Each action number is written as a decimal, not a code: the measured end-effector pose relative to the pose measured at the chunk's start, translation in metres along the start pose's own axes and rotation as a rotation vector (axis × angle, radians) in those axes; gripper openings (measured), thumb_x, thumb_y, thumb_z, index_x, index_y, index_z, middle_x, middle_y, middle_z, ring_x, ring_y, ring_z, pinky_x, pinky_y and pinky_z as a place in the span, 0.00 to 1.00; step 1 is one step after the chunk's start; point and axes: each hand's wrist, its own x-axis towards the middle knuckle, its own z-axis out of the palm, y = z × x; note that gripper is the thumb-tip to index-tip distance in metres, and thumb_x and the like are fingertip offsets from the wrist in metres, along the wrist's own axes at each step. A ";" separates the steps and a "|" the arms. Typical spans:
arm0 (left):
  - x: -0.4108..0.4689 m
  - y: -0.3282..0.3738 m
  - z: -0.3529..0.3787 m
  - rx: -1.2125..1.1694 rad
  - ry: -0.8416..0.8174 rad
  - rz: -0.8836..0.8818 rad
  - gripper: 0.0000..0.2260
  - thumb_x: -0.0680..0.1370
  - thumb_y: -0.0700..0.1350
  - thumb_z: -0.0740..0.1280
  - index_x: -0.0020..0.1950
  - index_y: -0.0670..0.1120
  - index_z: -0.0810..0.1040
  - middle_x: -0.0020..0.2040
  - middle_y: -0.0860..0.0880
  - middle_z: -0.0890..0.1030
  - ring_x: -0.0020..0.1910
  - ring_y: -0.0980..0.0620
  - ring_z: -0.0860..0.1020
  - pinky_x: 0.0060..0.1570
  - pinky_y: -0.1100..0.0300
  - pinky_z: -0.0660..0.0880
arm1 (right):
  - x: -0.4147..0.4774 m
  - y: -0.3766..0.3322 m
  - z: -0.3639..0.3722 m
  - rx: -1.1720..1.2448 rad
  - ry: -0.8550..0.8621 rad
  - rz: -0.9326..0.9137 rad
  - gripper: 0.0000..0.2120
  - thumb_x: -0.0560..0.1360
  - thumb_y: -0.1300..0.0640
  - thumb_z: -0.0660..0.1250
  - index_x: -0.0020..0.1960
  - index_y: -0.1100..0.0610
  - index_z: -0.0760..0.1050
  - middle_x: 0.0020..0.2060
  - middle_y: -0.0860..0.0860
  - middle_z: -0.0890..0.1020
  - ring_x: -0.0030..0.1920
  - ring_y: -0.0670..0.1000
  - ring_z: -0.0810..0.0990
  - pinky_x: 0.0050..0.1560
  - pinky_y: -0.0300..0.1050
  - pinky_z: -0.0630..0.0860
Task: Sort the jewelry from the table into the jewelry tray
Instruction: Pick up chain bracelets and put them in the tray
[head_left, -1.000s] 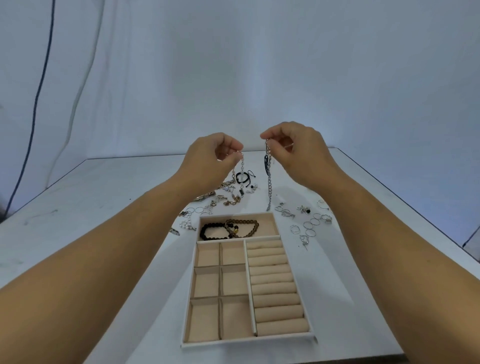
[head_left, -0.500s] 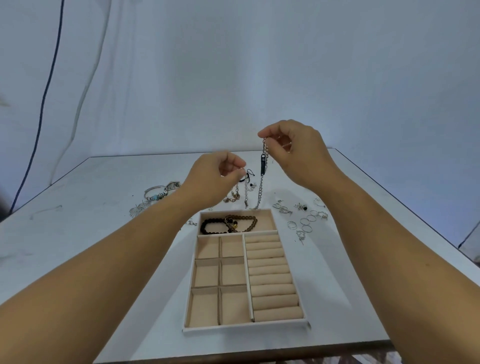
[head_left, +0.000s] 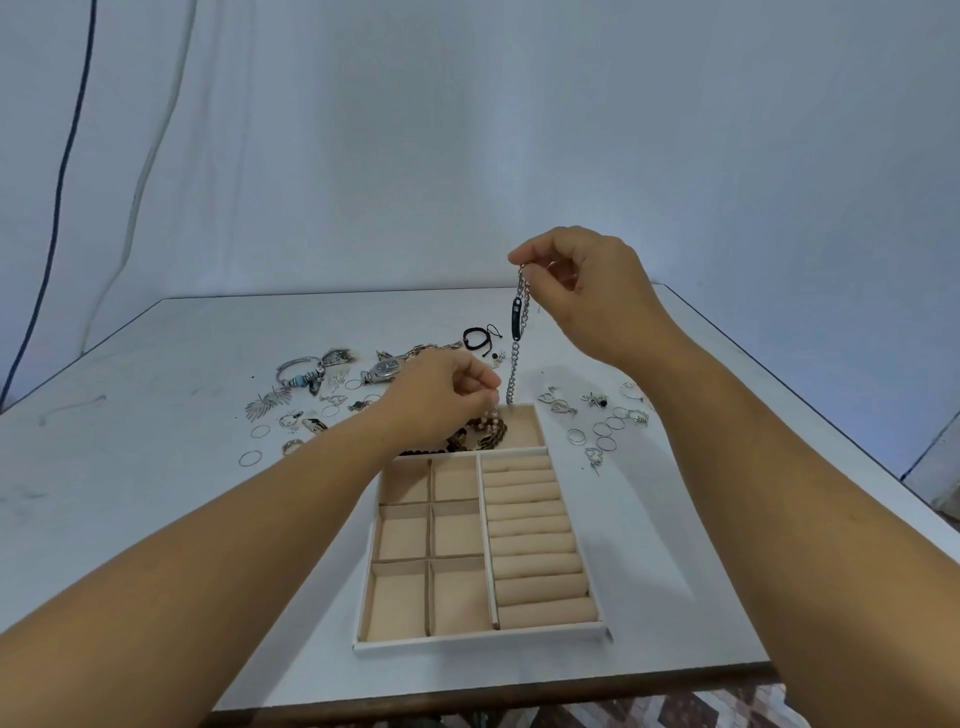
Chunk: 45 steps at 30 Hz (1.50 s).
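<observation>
Compared with a second ago, we are holding our left hand (head_left: 441, 397) lower and apart from our right hand (head_left: 587, 296), so that it is now sitting low over the far compartment (head_left: 524, 431) of the tray (head_left: 483, 643) while the right one is staying high. Starting at the left of the table (head_left: 130, 519), loose rings (head_left: 250, 457) are lying near a leaf pendant (head_left: 267, 406), and a bangle (head_left: 298, 370) is lying beyond them. A watch (head_left: 384, 369) is lying just left of our left hand. Our left fingers are curling tight and pinching a short bead strand (head_left: 492, 415), which is dangling over the dark bracelets (head_left: 480, 440) already lying in that far compartment; we are not able to tell whether it is touching them. Nearer us the tray is showing six square cells (head_left: 402, 535) on the left and a row of ring rolls (head_left: 535, 561) on the right. A cord bracelet (head_left: 475, 338) is lying on the table beyond the tray. Our right thumb and forefinger are pinching the top of a chain (head_left: 514, 371), which is hanging straight with its lower end near the tray's far rim. More rings and small pendants (head_left: 558, 408) are lying right of the tray
</observation>
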 end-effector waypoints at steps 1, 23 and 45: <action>-0.001 -0.001 0.000 0.016 -0.004 0.007 0.04 0.74 0.43 0.71 0.48 0.50 0.81 0.40 0.54 0.83 0.37 0.66 0.78 0.35 0.81 0.68 | 0.000 0.000 0.000 -0.004 0.000 -0.001 0.07 0.76 0.58 0.65 0.50 0.49 0.80 0.39 0.40 0.77 0.34 0.36 0.74 0.39 0.25 0.70; -0.015 -0.022 -0.020 0.213 0.055 0.050 0.08 0.75 0.47 0.70 0.53 0.55 0.78 0.48 0.59 0.80 0.49 0.59 0.76 0.47 0.66 0.68 | -0.016 0.014 0.022 0.001 -0.127 0.022 0.07 0.75 0.58 0.66 0.49 0.48 0.80 0.41 0.42 0.81 0.39 0.39 0.77 0.41 0.26 0.72; -0.011 -0.035 -0.006 0.277 0.016 0.023 0.10 0.76 0.51 0.67 0.57 0.52 0.78 0.50 0.57 0.78 0.51 0.57 0.77 0.55 0.58 0.75 | -0.049 0.055 0.037 -0.107 -0.478 0.177 0.07 0.71 0.59 0.68 0.43 0.48 0.83 0.34 0.44 0.83 0.40 0.45 0.81 0.37 0.27 0.72</action>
